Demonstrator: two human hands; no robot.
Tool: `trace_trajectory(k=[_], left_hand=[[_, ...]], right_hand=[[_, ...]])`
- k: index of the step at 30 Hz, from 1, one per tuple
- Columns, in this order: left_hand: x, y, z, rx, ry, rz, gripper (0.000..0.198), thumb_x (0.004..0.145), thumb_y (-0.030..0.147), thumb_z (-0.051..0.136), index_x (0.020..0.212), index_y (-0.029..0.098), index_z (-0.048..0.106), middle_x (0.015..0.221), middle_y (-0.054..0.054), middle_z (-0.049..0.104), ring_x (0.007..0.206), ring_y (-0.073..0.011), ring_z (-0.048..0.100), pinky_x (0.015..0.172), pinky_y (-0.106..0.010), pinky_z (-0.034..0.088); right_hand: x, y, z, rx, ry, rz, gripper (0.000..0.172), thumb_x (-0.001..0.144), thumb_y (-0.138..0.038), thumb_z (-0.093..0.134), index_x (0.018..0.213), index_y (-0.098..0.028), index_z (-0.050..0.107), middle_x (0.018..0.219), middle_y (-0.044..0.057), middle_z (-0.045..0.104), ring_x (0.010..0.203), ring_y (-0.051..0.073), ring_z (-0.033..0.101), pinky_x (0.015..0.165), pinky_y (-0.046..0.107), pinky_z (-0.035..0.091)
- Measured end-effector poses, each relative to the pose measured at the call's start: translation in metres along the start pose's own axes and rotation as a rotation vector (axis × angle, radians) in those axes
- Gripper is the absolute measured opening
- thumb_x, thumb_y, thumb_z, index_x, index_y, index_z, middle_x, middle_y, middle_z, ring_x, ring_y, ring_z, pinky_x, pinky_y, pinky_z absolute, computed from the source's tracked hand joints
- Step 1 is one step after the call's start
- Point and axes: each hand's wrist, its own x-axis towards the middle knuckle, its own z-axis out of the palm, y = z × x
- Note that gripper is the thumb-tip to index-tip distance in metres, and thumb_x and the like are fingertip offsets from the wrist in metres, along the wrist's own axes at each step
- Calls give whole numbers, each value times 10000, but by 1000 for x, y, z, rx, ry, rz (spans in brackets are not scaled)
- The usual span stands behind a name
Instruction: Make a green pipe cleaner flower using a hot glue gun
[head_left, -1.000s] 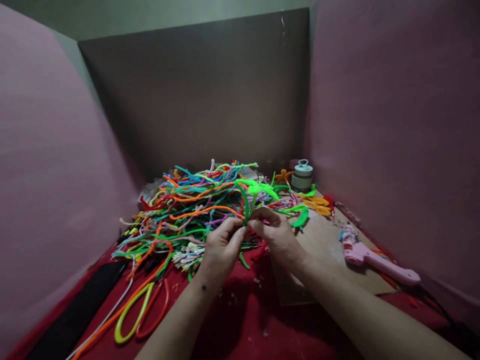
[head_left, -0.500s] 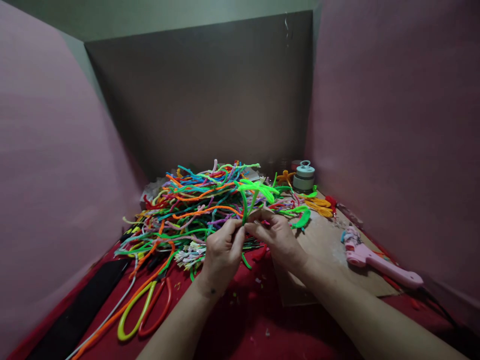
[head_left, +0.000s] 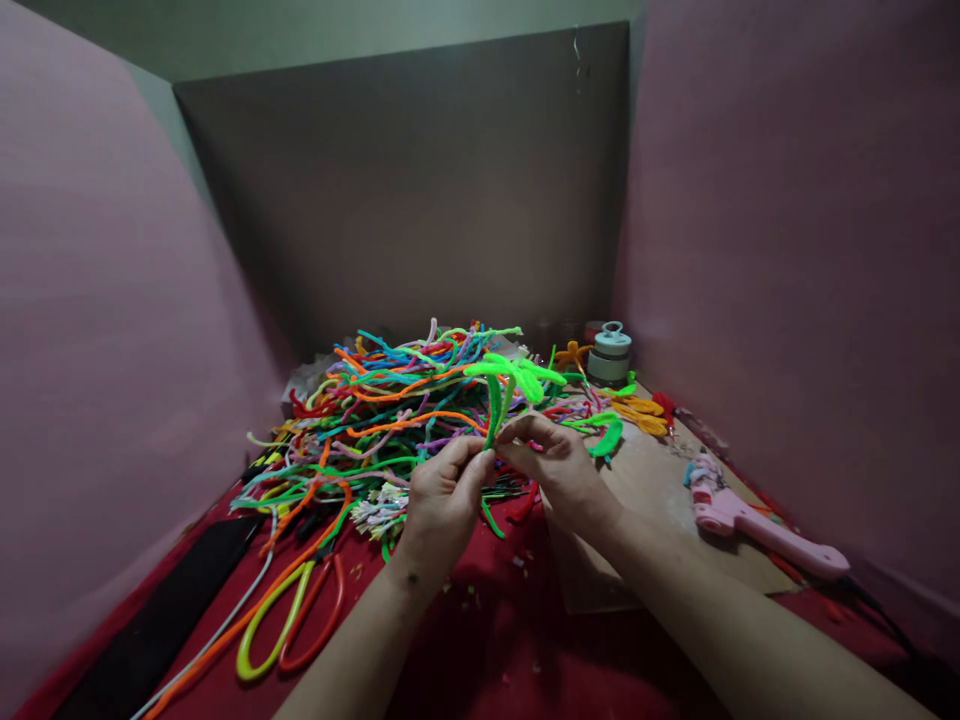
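A bright green pipe-cleaner flower stands upright between my hands, its looped petals spread out above a green stem and a darker green leaf piece. My left hand is closed, thumb and forefinger pinching the base of the stem. Close beside it, my right hand has its fingers pinched together at the same stem, just right of the left fingertips. The stem's lower end is hidden by the fingers. Behind the hands lies a large tangled heap of coloured pipe cleaners.
Yellow-and-red handled scissors lie at left near a black strip. On the right, a pink glue gun rests on a brown board. A pale green container stands behind. Pink panels flank the red cloth.
The green flower has turned slightly, its petals now spread wider and higher. My right hand has shifted a little, and both hands stay at the stem.
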Motion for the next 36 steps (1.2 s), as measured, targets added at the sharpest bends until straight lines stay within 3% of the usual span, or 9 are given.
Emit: trace_trajectory(k=[4,7,15,20,27,33,36], left_hand=[[2,2,-1,-155,-53,-92,164,787,305,544,697,170,572,501,66,413,399,-45,293,381,-185,230],[3,3,-2,-227,-79,-142,180,774,311,562,672,163,563,478,68,402,392,-42,292,371,-180,211],[6,2,-2,-388,-94,-215,179,710,285,620,623,139,565,483,49,481,351,-23,299,355,-172,182],[9,-1,-5,-522,-261,-288,242,705,324,639,605,117,563,477,32,500,312,-1,272,328,-164,129],[10,-6,-10,-656,-453,-337,284,650,364,688,597,110,574,439,21,489,270,6,241,292,-179,69],[10,-11,-13,-635,-521,-385,237,654,330,670,627,107,594,441,23,490,260,13,228,298,-181,63],[11,-7,-13,-625,-498,-381,242,675,330,659,619,108,580,450,16,511,260,17,242,303,-174,80]], right_hand=[[1,0,0,150,9,99,90,656,-250,689,690,-178,648,668,-25,555,638,112,483,650,260,389],[2,-2,0,238,-54,151,95,648,-259,699,692,-176,683,640,-29,552,603,98,466,619,248,379],[4,-6,-1,295,-91,150,78,622,-259,726,674,-202,720,725,-14,557,686,114,477,641,250,395],[5,-6,-8,272,-216,105,58,666,-248,694,683,-200,722,806,5,587,800,141,521,742,268,426],[2,-6,-12,327,-384,256,94,669,-227,689,742,-176,717,707,9,621,678,131,556,697,285,468],[0,-6,-9,395,-357,278,231,634,-213,713,864,-187,714,747,9,644,690,144,587,684,298,487],[-1,-6,-6,380,-311,254,182,646,-231,712,823,-190,717,719,-3,636,632,128,575,639,279,480]])
